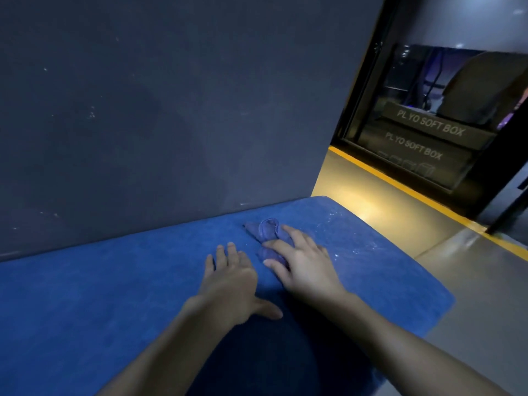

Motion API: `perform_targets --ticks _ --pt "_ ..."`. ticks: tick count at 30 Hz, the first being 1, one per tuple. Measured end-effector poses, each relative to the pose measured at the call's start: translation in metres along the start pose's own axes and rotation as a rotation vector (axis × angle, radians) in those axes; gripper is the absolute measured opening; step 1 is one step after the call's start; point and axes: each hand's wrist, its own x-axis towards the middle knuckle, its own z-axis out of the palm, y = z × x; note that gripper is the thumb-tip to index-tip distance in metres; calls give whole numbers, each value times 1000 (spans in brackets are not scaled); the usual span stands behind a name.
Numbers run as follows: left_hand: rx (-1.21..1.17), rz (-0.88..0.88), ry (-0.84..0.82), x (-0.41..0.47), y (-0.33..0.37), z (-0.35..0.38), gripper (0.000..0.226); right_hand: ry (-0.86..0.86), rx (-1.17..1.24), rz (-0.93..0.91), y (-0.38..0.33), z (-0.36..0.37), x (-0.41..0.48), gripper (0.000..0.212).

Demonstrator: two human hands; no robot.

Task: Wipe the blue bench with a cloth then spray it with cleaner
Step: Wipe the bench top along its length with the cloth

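Head view: blue bench [120,295] fills the lower picture, its back edge running along a dark wall [171,95], its right end rounded off above a grey floor [480,295].
Cloth: bunched purple-blue cloth [264,231] lies on the bench top near the back edge, toward the right end.
Cloth axis: long way runs from the back edge toward the front edge, slightly slanted; the far end sits close to the wall, the near end disappears under the fingers.
Right hand: right hand [307,267] is pressed palm-down on the near part of the cloth, fingers spread and flat on the fabric, thumb alongside. Not a closed grasp, more a flat press.
Left hand: left hand [231,284] is wide open, palm flat on the bare bench top just beside the cloth, holding nothing, thumb stretched toward the right hand.
Hidden: near half of the cloth is covered by the right hand; both forearms are cut off at the bottom edge.
Hard to make out: pale specks scatter over the bench top by its right end; what they are I cannot tell.
Background: dark boxes [423,141] with lettering stand behind glass, beyond a yellow floor stripe [400,181].
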Motion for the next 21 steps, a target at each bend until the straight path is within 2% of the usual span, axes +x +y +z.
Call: perform_targets --ticks 3,7,9,11,13,17,19,21 --pt "6 -31 -40 8 0 1 122 77 -7 118 35 -1 13 31" --pt "4 -2 -16 7 -3 6 119 128 -124 453 102 -20 21 29" --pt "8 2 -7 8 -3 7 119 127 -140 499 109 -29 19 32" --pt "12 2 7 10 -2 8 119 176 -54 400 90 -30 15 30" --pt "3 -13 20 10 0 10 121 228 47 182 50 -24 8 25" --pt "-28 -151 44 11 1 14 125 79 112 -241 -28 -4 14 28" --pt "2 -222 42 10 1 15 130 20 101 -313 -39 6 25 30" --pt "54 -228 12 10 2 14 137 23 90 -249 -26 13 36 29"
